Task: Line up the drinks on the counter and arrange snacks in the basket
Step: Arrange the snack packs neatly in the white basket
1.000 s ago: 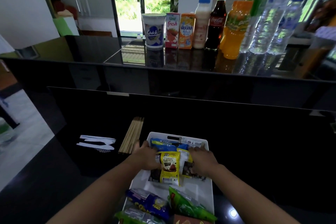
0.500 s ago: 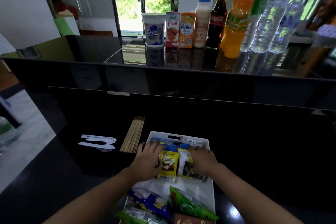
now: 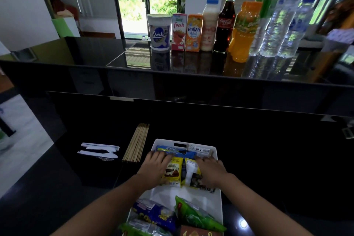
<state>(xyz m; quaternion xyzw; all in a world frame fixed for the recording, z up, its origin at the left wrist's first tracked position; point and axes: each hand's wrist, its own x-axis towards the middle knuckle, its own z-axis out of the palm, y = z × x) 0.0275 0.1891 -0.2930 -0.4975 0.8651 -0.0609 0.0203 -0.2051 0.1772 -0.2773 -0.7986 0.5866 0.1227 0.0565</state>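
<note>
Both hands are working at the far end of the white basket [image 3: 214,200], pressing snack packets flat against its far wall. Since a second ago the left hand [image 3: 156,168] has slid forward over the yellow snack packet [image 3: 172,173], its fingers now spreading onto the blue packet [image 3: 172,151] lying along the far wall; the right hand [image 3: 210,171] has crept forward too and is lying flat on the white-backed packet [image 3: 191,172] just beside the yellow one. Neither hand is clamping anything: both are open, palms down, well apart with the two packets between them. The packets are now sitting squarer and closer to the far wall, which suggests this row is nearly settled.

At the near end of the basket, the green bag [image 3: 193,214] and the dark blue bag [image 3: 155,214] are lying loosely, probably still to be tidied. Beyond the basket, on the raised counter [image 3: 95,51], the drinks are already standing in a line, from the Quick cup [image 3: 159,32] to the water bottles [image 3: 277,25], so that half looks done.
</note>
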